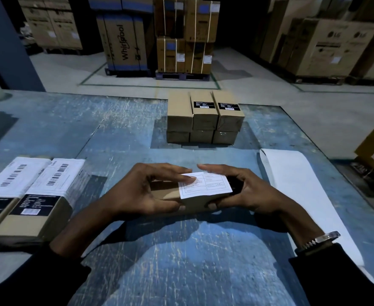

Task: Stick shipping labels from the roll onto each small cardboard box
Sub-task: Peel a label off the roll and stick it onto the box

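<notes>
1. The blue table [119, 129] carries everything: a stack of boxes [204, 120] at the far side, two labelled boxes [36, 195] at my left, and a long backing strip [303, 184] at my right.
2. The small box [170, 195] sits right in front of me between both hands. It looks light and stiff, so gripping its ends should do.
3. My left hand [137, 193] curls round the box's left end, its forefinger pressing the label.
4. My right hand [243, 191] cups the right end, thumb underneath.
5. The label [205, 185] lies on the box's top face: thin, limp paper, best smoothed flat from one edge to avoid creasing.
</notes>
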A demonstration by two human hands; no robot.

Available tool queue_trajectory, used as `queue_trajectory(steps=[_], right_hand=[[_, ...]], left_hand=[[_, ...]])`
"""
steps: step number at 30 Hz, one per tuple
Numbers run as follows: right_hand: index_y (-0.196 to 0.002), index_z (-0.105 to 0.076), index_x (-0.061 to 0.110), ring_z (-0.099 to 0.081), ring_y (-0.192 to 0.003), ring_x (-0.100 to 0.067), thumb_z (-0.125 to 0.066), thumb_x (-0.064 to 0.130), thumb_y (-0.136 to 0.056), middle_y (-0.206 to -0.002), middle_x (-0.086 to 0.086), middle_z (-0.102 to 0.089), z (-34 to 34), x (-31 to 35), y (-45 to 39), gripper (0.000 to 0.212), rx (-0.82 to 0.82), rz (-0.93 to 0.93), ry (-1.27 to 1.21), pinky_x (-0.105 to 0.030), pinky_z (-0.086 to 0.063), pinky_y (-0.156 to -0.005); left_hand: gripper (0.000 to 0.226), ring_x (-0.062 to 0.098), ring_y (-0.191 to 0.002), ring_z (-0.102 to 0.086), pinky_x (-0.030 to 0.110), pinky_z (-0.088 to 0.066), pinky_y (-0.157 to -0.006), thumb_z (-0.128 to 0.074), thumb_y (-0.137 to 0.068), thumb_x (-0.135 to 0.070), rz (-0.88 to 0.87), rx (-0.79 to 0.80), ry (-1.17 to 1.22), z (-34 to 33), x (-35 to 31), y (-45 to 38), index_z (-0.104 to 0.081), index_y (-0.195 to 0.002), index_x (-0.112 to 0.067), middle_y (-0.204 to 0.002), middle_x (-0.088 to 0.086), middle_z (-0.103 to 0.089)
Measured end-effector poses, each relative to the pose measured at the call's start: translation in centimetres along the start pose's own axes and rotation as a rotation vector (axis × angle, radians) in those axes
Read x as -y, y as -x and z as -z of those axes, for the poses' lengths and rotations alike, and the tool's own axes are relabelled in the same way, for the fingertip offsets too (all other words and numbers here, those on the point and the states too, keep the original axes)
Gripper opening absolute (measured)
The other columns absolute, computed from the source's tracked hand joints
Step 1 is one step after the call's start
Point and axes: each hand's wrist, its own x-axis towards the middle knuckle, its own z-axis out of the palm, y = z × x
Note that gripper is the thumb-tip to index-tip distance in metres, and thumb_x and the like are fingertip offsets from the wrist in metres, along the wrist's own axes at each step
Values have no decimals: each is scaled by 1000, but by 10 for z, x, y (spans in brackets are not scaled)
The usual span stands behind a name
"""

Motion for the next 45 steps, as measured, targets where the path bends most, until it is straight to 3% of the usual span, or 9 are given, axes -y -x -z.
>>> queue_trajectory(steps=[4,10,14,19,24,29,37,42,45], right_hand=[[-140,-71,26,-68,-126,-17,-88,-8,-80,-136,5,-71,-3,0,-1,71,-31,35,31,-37,-58,-105],[-136,-74,18,-67,-126,-21,-86,-5,-84,-134,-4,-67,-3,-3,-2,58,-12,77,64,-44,-55,-111],[-131,-78,22,-66,-126,-19,-86,-2,-85,-137,-5,-63,-3,-2,-1,53,-4,77,77,-41,-55,-111],[-133,-76,31,-66,-125,-16,-86,2,-86,-138,2,-64,-3,-1,-2,57,7,65,93,-37,-55,-110],[-154,-52,43,-58,-133,0,-83,6,-91,-142,22,-61,-2,3,-4,79,40,78,282,-19,-49,-105],[-147,-57,55,-59,-119,-5,-78,23,-98,-135,9,-54,-4,3,-3,62,33,79,371,-19,-50,-97],[-135,-72,42,-54,-134,-4,-78,13,-97,-140,5,-54,-7,2,-3,48,59,129,324,-19,-43,-115],[-160,-34,55,-55,-127,-3,-81,17,-95,-144,8,-50,-2,1,-5,89,45,88,295,-20,-49,-106],[-160,-36,53,-54,-124,-1,-78,18,-98,-141,8,-48,-3,-1,-6,83,65,99,405,-18,-47,-102]], left_hand=[[49,5,-129,-64,26,-58,-98,-89,-81,-43,-17,-25,-97,2,7,0,-77,-128,-38,-142,-15,-67],[46,12,-130,-65,36,-59,-103,-96,-78,-24,-17,-40,-22,0,9,-1,-82,-122,-26,-138,-11,-70],[57,16,-129,-66,36,-58,-102,-96,-78,-16,6,-26,12,2,4,-2,-67,-127,-21,-136,-12,-70],[93,8,-125,-66,44,-60,-99,-91,-74,-53,22,-29,-195,-4,6,0,-47,-154,-42,-139,-18,-67],[106,9,-123,-67,44,-59,-100,-85,-72,-63,30,-25,-202,-4,7,0,-32,-162,-45,-138,-15,-69],[105,10,-120,-69,45,-60,-96,-87,-72,-60,44,-27,-199,-5,8,0,-35,-161,-45,-137,-16,-69],[96,14,-121,-66,47,-58,-97,-84,-74,-63,45,9,-254,-2,6,0,-39,-158,-50,-140,-11,-67],[92,1,-123,-57,39,-53,-104,-71,-72,-83,133,32,-287,3,-2,2,-46,-155,-52,-138,-20,-61],[79,-1,-121,-59,36,-52,-99,-64,-80,-80,109,-6,-260,0,-3,2,-56,-150,-46,-133,-28,-63]])
